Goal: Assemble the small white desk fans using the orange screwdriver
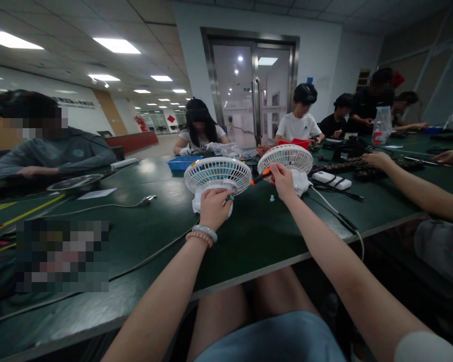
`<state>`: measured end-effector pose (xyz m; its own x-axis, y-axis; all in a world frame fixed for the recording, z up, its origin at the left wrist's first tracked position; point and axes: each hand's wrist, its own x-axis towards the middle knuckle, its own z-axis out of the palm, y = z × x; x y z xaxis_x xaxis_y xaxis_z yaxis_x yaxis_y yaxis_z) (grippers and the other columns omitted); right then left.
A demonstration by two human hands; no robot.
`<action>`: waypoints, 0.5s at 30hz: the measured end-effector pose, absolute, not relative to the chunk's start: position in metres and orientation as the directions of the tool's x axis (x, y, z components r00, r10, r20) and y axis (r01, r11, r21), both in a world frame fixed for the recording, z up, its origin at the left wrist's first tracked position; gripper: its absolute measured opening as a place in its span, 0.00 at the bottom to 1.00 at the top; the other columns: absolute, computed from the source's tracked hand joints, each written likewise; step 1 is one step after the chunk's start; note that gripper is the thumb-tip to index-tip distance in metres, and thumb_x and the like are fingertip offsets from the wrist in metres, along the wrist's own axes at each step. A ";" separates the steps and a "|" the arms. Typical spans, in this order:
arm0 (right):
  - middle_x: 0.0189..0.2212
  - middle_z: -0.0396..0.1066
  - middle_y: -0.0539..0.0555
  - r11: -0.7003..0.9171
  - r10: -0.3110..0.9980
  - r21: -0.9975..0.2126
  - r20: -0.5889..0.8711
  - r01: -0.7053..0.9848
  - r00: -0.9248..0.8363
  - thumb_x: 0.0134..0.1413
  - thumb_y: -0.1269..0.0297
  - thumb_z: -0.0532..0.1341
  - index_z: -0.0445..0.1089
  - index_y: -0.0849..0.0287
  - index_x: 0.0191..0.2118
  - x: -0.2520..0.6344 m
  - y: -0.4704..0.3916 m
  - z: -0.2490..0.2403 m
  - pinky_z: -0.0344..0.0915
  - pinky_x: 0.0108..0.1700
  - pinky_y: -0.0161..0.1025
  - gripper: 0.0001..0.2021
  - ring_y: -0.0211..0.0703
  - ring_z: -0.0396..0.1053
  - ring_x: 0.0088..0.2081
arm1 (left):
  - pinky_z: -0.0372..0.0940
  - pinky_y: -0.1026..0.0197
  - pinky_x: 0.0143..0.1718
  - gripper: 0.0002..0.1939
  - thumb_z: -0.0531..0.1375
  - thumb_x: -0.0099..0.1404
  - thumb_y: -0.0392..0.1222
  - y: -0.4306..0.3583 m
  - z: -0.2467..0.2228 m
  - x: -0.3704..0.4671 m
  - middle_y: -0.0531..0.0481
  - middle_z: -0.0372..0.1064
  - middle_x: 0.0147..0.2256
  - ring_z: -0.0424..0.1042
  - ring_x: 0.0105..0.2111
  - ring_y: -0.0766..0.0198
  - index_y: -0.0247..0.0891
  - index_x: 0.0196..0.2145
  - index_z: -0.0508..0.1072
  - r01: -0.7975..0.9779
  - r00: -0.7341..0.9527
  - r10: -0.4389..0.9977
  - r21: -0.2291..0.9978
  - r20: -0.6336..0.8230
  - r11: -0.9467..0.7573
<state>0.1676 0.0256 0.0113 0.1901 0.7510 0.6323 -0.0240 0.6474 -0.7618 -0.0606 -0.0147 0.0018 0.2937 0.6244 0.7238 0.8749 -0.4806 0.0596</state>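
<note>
Fan [218, 173], white with a round cage, stands on the dark green worktop [245, 241] in front of the person. The left hand [214, 207] lies against its near side, fingertips together on a small green piece [229, 197]. The right hand [282, 182] is clamped on an orange-and-black tool [263, 175], which points left toward the cage; whether its tip touches the cage I cannot tell. A second fan [286, 158] stands just behind the right hand, with a small light-blue piece [272, 198] lying nearby. A white power strip [332, 180] lies right of the second fan, and a blue tray [180, 165] sits behind the first one, to its left.
</note>
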 end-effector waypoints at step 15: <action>0.09 0.51 0.42 0.544 0.837 -0.821 0.516 -0.174 0.183 0.52 0.50 0.52 0.65 0.58 0.28 0.168 0.030 0.008 0.51 0.14 0.31 0.16 0.31 0.50 0.11 | 0.53 0.51 0.52 0.13 0.55 0.57 0.40 -0.017 0.002 -0.059 0.49 0.72 0.40 0.66 0.44 0.59 0.44 0.40 0.74 0.870 0.278 0.640 0.095 0.716 -0.483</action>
